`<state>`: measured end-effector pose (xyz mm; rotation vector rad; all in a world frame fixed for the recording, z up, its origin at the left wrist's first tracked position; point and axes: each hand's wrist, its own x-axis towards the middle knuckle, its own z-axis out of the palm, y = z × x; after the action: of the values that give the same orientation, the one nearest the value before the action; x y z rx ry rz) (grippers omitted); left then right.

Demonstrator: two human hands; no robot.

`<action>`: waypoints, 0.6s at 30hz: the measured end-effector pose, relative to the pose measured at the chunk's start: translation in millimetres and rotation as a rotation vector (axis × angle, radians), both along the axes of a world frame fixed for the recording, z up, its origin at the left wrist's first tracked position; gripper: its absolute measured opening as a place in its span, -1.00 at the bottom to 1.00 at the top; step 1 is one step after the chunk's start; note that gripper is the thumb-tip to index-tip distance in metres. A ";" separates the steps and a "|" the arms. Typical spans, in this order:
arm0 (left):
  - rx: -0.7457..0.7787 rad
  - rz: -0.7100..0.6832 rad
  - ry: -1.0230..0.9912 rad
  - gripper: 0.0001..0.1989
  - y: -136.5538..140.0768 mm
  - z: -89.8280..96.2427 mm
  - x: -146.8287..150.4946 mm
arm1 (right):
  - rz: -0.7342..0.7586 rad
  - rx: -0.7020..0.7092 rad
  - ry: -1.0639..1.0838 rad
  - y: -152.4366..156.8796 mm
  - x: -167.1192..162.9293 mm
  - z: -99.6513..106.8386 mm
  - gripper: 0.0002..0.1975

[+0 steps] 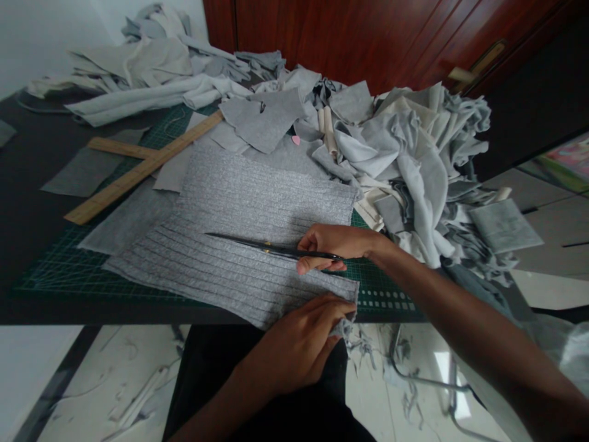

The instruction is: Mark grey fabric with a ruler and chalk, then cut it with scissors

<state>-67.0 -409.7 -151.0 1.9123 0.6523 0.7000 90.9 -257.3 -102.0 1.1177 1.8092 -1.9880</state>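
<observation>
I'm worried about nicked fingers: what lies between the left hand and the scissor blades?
In the head view, only ribbed grey fabric lies between the left hand and the blades of the black scissors.

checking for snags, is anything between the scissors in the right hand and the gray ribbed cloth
Nothing visible does: the scissors in the right hand are at the cloth. The left hand holds its near edge, apart from the blades; the wooden ruler lies off to the left.
</observation>
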 end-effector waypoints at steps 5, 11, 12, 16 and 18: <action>0.014 0.001 -0.004 -0.63 -0.1 -1.9 0.2 | 0.017 0.035 -0.022 -0.7 -0.2 1.0 -0.43; 0.009 0.008 -0.012 -0.62 -0.3 -1.0 -0.6 | 0.050 -0.027 0.031 5.1 0.7 3.4 -0.37; 0.012 0.008 -0.016 -0.62 -0.4 -1.2 -0.6 | 0.050 -0.034 0.036 5.7 0.5 3.6 -0.37; 0.022 0.000 -0.023 -0.63 -0.1 -3.0 -0.3 | 0.036 -0.045 0.049 5.7 -1.4 3.3 -0.39; 0.021 -0.005 -0.019 -0.64 0.3 -3.5 -0.1 | 0.024 -0.045 0.044 4.7 -3.1 2.1 -0.41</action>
<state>-67.1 -409.4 -154.5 1.9237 0.6311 0.7235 87.8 -252.7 -99.9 1.0422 1.7813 -2.0436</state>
